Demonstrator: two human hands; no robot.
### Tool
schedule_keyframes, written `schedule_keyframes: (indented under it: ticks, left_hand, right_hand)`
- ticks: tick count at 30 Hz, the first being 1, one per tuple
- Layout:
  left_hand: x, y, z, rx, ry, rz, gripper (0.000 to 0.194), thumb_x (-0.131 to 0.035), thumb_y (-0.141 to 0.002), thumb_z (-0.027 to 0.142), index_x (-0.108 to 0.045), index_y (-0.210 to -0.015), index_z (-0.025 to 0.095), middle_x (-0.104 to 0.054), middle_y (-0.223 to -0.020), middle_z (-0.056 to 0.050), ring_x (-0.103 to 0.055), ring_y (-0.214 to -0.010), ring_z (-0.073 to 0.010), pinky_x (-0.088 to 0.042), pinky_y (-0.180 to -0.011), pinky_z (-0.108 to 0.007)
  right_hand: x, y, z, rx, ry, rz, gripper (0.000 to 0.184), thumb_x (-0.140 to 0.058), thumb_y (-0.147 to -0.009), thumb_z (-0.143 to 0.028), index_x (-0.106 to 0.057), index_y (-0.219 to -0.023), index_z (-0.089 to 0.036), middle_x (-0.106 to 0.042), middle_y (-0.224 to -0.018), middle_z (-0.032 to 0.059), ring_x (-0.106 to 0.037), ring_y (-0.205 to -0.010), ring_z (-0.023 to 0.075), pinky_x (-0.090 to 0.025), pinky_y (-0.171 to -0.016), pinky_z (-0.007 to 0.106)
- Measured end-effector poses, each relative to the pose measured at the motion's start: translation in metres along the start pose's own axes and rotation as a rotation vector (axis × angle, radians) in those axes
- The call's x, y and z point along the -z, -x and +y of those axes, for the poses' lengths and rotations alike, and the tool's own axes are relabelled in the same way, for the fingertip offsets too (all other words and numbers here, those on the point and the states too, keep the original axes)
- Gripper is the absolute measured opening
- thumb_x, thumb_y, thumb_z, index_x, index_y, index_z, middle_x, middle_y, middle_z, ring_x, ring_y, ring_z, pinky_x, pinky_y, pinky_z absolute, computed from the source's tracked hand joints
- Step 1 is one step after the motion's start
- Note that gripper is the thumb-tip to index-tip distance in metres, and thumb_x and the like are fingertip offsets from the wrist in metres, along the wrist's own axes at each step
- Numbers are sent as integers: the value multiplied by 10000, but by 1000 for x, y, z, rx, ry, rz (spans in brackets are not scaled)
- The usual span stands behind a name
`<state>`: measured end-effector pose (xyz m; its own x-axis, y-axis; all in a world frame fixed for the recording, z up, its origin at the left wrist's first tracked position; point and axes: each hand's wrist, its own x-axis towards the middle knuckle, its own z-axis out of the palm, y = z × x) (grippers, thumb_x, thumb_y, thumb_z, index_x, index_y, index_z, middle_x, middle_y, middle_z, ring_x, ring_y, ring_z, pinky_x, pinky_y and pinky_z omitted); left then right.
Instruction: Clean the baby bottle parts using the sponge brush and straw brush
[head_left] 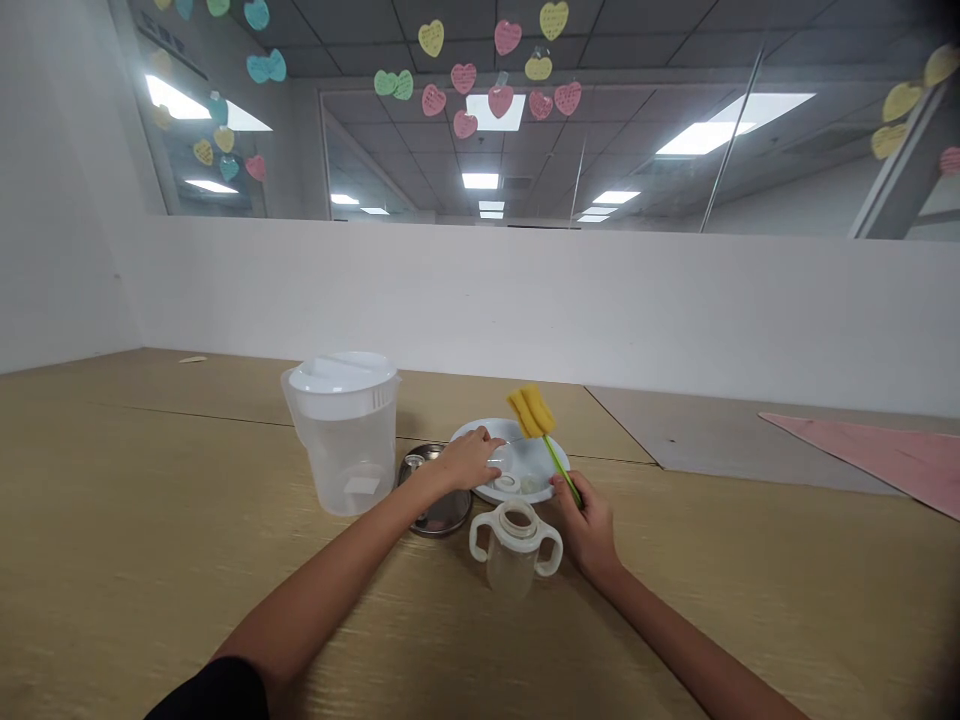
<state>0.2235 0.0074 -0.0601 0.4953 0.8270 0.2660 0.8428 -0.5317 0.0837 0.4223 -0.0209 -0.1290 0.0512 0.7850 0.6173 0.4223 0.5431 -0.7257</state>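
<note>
My right hand is closed round the green handle of a sponge brush, whose yellow sponge head points up. Over the white bowl, my left hand curves its thumb and fingers round the edge of a clear plastic cap. A small white ring-like part lies in the same bowl. In front of the bowl stands a baby bottle with two white handles and an uncovered top. A round metal tray lies partly under my left forearm, with small parts on it.
To the left stands a translucent pitcher with a white lid. A pink sheet and a grey panel lie at the right. The white wall closes off the table's far side, below a window with paper hearts.
</note>
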Motion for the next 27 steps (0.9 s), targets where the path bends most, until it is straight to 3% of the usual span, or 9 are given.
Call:
schedule_keyframes:
  ticks: [7, 12, 17, 21, 27]
  left_hand:
    - [-6, -6, -7, 34, 38, -60, 446, -548, -770, 365, -506, -1181, 197, -553, -1141, -107, -557, -1013, -237, -444, -847, -321]
    - [-4, -5, -7, 29, 66, -98, 416, -519, -792, 334, -482, -1173, 172, -574, -1133, -106, -561, -1008, -224, -448, -832, -307]
    - [-1, -5, -6, -20, 78, -136, 438, -506, -801, 324, -466, -1234, 270, -547, -1190, -77, -547, -1045, -230, -446, -837, -327]
    - [-1, -7, -8, -63, 86, -152, 351, -524, -789, 308, -554, -1138, 290, -554, -1184, -39, -548, -1039, -211, -445, -840, -297]
    - [-7, -8, -9, -51, 69, -72, 322, -512, -788, 232, -562, -1106, 256, -564, -1099, -60, -579, -947, -195, -439, -844, -290]
  right_hand:
    - [0, 0, -1, 6, 26, 7, 338, -429, -847, -454, -541, -722, -161, -386, -589, -29, -362, -555, 116, -315, -514, 222]
    - [0, 0, -1, -6, 26, 5, 315, -442, -838, -433, -549, -719, -162, -405, -601, -27, -375, -565, 113, -320, -520, 217]
    - [0, 0, -1, -17, 6, -12, 313, -440, -841, -435, -531, -717, -163, -397, -614, -27, -370, -579, 116, -322, -535, 225]
    - [0, 0, -2, -16, 7, -13, 320, -441, -843, -438, -511, -693, -165, -361, -599, -34, -347, -568, 112, -307, -528, 225]
    - [0, -1, -2, 0, 4, -13, 317, -444, -841, -438, -516, -700, -164, -377, -604, -30, -368, -573, 115, -313, -527, 219]
